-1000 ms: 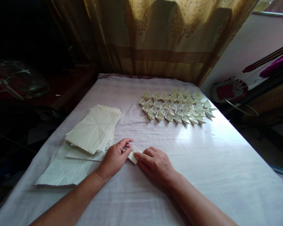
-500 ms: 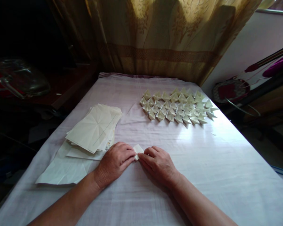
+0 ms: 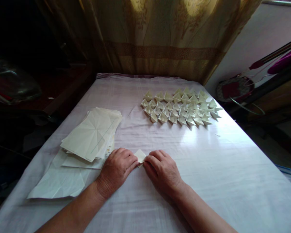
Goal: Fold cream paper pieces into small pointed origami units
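Observation:
A small piece of folded paper [image 3: 140, 155], cream-white and diamond-shaped at its upper end, lies between my two hands near the middle of the table. My left hand [image 3: 119, 165] pinches its left edge with closed fingers. On the right edge, the thumb and fingers of my right hand [image 3: 161, 167] are closed too. My fingertips hide the paper's lower part. Left of my left hand is a stack of creased paper sheets [image 3: 92, 134], partly resting on a larger white sheet [image 3: 54, 183]. Several rows of folded paper boat-like shapes [image 3: 176, 111] stand at the back right.
A pale checked cloth [image 3: 196, 207] covers the table. Behind it hangs a gold patterned curtain [image 3: 160, 48]. A dark wooden surface with a clear plastic item [image 3: 16, 82] is at the left. A patterned bag [image 3: 234, 89] sits beyond the right edge.
The right fingers have shifted slightly outward along the paper, so more of its upper diamond shows. The whole view has turned a little, while both hands stay near the same spot.

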`<state>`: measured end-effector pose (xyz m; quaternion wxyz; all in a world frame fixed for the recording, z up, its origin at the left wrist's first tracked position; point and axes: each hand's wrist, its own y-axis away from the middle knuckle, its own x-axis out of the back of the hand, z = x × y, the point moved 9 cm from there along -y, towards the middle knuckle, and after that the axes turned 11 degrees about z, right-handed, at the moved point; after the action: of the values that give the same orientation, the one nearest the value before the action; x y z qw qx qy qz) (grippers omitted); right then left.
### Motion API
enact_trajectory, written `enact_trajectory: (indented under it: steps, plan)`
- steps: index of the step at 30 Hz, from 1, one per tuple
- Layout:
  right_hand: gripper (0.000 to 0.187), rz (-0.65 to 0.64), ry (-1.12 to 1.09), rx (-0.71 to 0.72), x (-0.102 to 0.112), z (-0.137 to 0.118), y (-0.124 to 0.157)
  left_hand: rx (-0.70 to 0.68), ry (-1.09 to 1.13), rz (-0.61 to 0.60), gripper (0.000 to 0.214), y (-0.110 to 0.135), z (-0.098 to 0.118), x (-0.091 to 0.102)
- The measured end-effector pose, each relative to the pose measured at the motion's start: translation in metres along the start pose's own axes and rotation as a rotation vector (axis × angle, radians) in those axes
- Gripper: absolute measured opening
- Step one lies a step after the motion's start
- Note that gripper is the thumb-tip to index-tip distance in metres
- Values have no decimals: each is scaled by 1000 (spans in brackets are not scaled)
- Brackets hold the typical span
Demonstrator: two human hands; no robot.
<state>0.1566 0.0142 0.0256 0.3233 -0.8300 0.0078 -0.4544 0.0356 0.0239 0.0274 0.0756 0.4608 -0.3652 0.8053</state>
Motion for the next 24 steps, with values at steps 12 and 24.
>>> enact_trajectory:
  steps: [12, 24]
  plan:
    - [20, 10, 83, -163, -6, 12, -5, 116, -50, -15, 14, 1, -13, -7]
    - [21, -52, 241, -202, -13, 17, -13, 196, -123, 47, 20, -6, -16, 1]
